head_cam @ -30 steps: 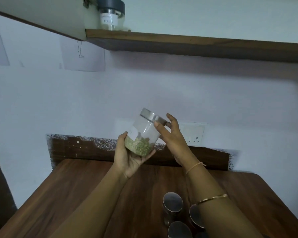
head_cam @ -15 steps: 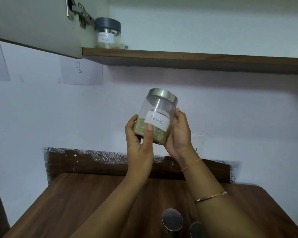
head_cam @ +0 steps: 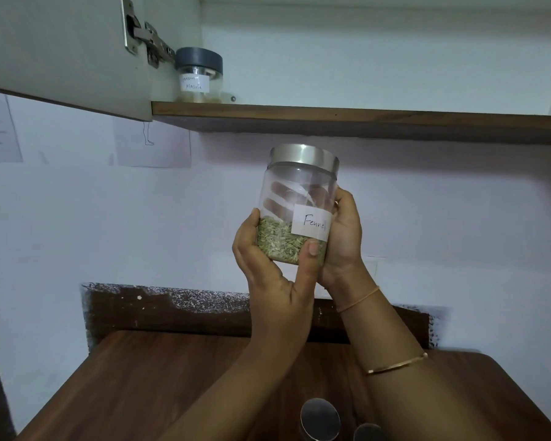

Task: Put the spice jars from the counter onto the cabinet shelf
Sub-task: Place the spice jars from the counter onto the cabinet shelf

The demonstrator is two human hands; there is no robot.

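Both hands are clamping the fennel jar (head_cam: 299, 205): left hand (head_cam: 268, 272) is cupping its base w/ thumb across the front, right hand (head_cam: 342, 237) is wrapping the far side (fingers showing thru the clear wall). Jar is hanging upright, mid-air, below the cabinet shelf (head_cam: 347, 117), where a masala jar (head_cam: 199, 76) is sitting by the hinge (head_cam: 147, 43). Two steel-lidded jars (head_cam: 320, 420) are standing on the wooden surface (head_cam: 147, 386).

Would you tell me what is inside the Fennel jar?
The jar holds greenish seeds filling its lower part; above them it is empty. The label and left hand cover some seeds.
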